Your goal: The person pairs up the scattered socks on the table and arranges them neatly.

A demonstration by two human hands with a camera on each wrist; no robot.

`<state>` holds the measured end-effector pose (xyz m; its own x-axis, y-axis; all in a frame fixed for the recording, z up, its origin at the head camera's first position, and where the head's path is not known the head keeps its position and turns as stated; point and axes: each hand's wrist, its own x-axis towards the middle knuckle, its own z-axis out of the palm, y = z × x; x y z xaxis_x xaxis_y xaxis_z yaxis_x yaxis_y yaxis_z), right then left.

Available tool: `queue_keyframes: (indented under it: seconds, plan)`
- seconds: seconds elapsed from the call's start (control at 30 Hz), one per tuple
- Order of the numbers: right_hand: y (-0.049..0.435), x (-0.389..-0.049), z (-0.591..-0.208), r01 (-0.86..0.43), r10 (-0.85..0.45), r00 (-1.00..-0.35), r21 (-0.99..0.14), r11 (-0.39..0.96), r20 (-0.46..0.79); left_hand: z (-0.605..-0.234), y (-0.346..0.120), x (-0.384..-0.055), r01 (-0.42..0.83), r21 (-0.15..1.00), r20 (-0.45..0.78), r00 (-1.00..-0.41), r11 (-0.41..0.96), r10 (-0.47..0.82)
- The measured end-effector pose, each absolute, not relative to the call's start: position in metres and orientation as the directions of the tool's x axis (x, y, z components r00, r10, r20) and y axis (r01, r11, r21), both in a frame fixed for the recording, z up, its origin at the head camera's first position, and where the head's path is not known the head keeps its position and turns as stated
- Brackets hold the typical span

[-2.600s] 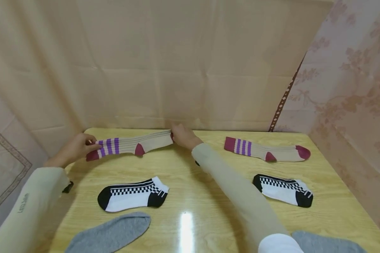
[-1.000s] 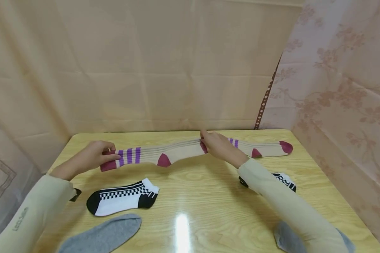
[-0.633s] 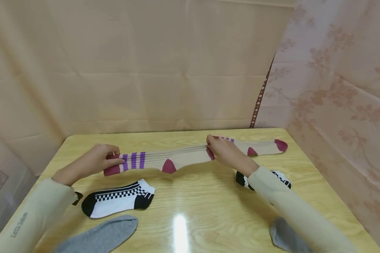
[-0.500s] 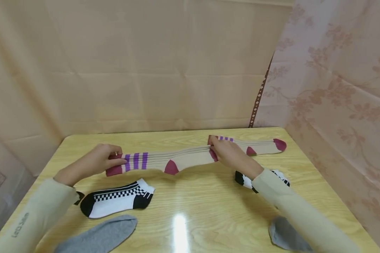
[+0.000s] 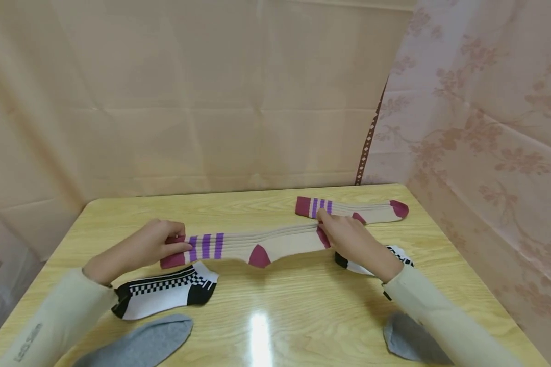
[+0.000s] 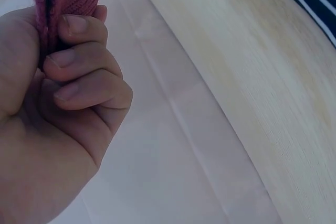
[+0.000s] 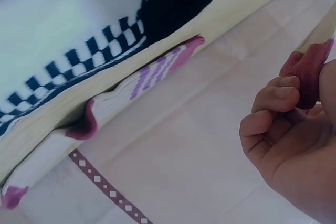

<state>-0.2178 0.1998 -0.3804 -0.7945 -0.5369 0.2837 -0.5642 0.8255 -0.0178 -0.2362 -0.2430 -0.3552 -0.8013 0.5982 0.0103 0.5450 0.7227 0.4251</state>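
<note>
At the near edge of the table (image 5: 298,295), a left gray sock (image 5: 140,342) lies flat and a right gray sock (image 5: 410,339) lies partly under the line of the right sleeve (image 5: 445,316). The left sleeve (image 5: 64,316) enters from the lower corner and carries lettering. Beyond the gray socks, a left checkered sock (image 5: 163,293) lies with its black toe toward the left; a right checkered sock (image 5: 341,260) is partly hidden by the right hand (image 5: 353,242). Next in depth, the held sock (image 5: 243,247) extends crosswise between both hands over the middle of the table, purple stripes toward the left, maroon heel facing the near edge. The left hand (image 5: 147,247) pinches the maroon cuff between thumb and curled fingers. The right hand pinches the maroon toe, its fingers likewise curled. Farther back, a matching striped sock (image 5: 344,209) lies flat near the far edge, cuff left and toe right; the right fingertips overlap it in the head view, and contact cannot be determined. Behind the table hangs a beige cloth (image 5: 234,102), bordered by a brown patterned band (image 5: 369,140), with a floral cloth (image 5: 477,127) to the right.
</note>
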Motion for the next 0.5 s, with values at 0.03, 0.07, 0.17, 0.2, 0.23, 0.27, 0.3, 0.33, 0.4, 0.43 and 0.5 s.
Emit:
queue_keyframes:
  seconds: [0.03,0.07,0.17,0.2,0.23,0.27,0.3,0.33,0.4,0.43,0.5]
  plan:
    - [0.200,-0.215,-0.380,-0.558,-0.532,-0.799,-0.014,0.830,0.280,-0.355,-0.242,-0.236,0.546,0.427,0.011,-0.800,0.721,0.600]
    - [0.201,-0.213,-0.380,-0.550,-0.528,-0.802,-0.003,0.835,0.279,-0.355,-0.242,-0.235,0.545,0.431,0.008,-0.799,0.719,0.601]
    - [0.202,-0.205,-0.379,-0.534,-0.524,-0.805,0.045,0.844,0.278,-0.356,-0.241,-0.232,0.546,0.437,0.001,-0.795,0.715,0.607]
    - [0.202,-0.202,-0.379,-0.529,-0.524,-0.805,0.061,0.846,0.279,-0.357,-0.240,-0.231,0.548,0.438,0.000,-0.793,0.712,0.610]
    - [0.202,-0.199,-0.379,-0.526,-0.525,-0.804,0.076,0.847,0.280,-0.357,-0.239,-0.230,0.551,0.438,-0.001,-0.790,0.711,0.613]
    - [0.203,-0.197,-0.379,-0.525,-0.527,-0.801,0.092,0.846,0.283,-0.358,-0.239,-0.228,0.553,0.437,-0.001,-0.789,0.710,0.615]
    - [0.203,-0.195,-0.379,-0.524,-0.529,-0.799,0.102,0.846,0.285,-0.358,-0.238,-0.227,0.556,0.437,0.002,-0.786,0.707,0.618]
    - [0.204,-0.192,-0.380,-0.520,-0.527,-0.800,0.107,0.847,0.286,-0.359,-0.237,-0.225,0.559,0.440,0.002,-0.783,0.702,0.622]
    - [0.206,-0.185,-0.380,-0.513,-0.521,-0.805,0.108,0.851,0.284,-0.360,-0.234,-0.220,0.564,0.448,0.003,-0.777,0.694,0.629]
    - [0.208,-0.182,-0.381,-0.513,-0.521,-0.805,0.108,0.851,0.283,-0.360,-0.232,-0.217,0.564,0.449,-0.002,-0.775,0.693,0.632]
    - [0.210,-0.175,-0.382,-0.518,-0.522,-0.809,0.094,0.851,0.271,-0.361,-0.230,-0.212,0.567,0.454,-0.013,-0.767,0.687,0.642]
